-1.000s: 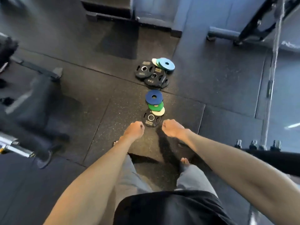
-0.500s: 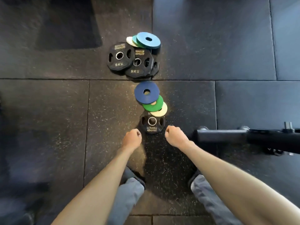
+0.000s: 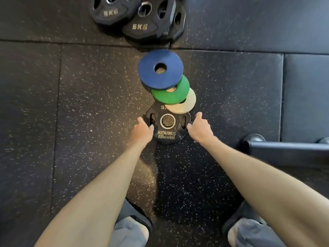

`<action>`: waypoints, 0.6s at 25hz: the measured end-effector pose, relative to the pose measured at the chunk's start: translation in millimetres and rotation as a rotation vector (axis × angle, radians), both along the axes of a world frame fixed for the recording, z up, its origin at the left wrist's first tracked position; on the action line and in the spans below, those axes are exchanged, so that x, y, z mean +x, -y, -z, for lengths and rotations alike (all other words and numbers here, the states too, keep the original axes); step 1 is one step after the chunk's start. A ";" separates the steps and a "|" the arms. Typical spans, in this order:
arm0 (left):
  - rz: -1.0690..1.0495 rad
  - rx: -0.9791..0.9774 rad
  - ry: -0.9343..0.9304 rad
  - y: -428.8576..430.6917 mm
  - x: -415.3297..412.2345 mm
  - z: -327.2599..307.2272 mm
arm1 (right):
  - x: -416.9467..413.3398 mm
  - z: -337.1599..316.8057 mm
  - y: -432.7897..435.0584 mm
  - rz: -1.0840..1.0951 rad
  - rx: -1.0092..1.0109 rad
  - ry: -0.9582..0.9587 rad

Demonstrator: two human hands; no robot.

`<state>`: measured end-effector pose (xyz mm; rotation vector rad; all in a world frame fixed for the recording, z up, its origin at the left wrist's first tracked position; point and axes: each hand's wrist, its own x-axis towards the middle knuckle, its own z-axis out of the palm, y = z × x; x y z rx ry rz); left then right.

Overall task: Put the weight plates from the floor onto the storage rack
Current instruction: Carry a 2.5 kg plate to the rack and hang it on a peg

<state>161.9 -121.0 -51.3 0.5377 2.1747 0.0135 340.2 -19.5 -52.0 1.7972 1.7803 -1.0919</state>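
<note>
Since half a second ago, the camera is being lowered closer to the floor and both fists are being opened and moved out to the sides of the nearest plate. The left hand (image 3: 142, 130) is being set against the left rim of the black plate (image 3: 168, 126), thumb lying on its face beside a grip slot. The right hand (image 3: 200, 129) is being placed at the right rim, forefinger stretched past the edge. The fingers of both hands are parted and are not yet being closed round the plate – a two-sided hold, probably chosen because the plate is lying flat with no lip raised.

The black plate is resting on the rubber floor mat (image 3: 89, 122), and its far edge is being overlapped by a cream plate (image 3: 187, 104). A green plate (image 3: 169, 94) is leaning on the cream one, and a blue plate (image 3: 153, 73) on the green – so the black plate would likely need to be slid toward the person before it is lifted. Further off, two 5KG plates (image 3: 142, 22) are lying overlapped.

Open mat is being left on the near side and to the left. On the right a dark bar (image 3: 284, 151) is lying near, which may belong to the rack.
</note>
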 end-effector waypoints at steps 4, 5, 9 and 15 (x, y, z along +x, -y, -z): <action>-0.033 0.017 -0.044 -11.7 -2.4 38.4 | -8.3 36.0 0.0 0.002 0.010 -0.068; -0.016 0.024 -0.062 -13.9 -2.9 44.3 | -9.7 41.8 0.0 -0.010 0.031 -0.071; 0.096 0.077 -0.129 -14.8 -4.2 43.8 | -9.6 44.9 -3.4 -0.074 0.080 -0.084; 0.149 0.074 -0.050 -9.4 -12.9 -36.4 | 3.2 -40.5 -10.4 -0.182 0.053 -0.026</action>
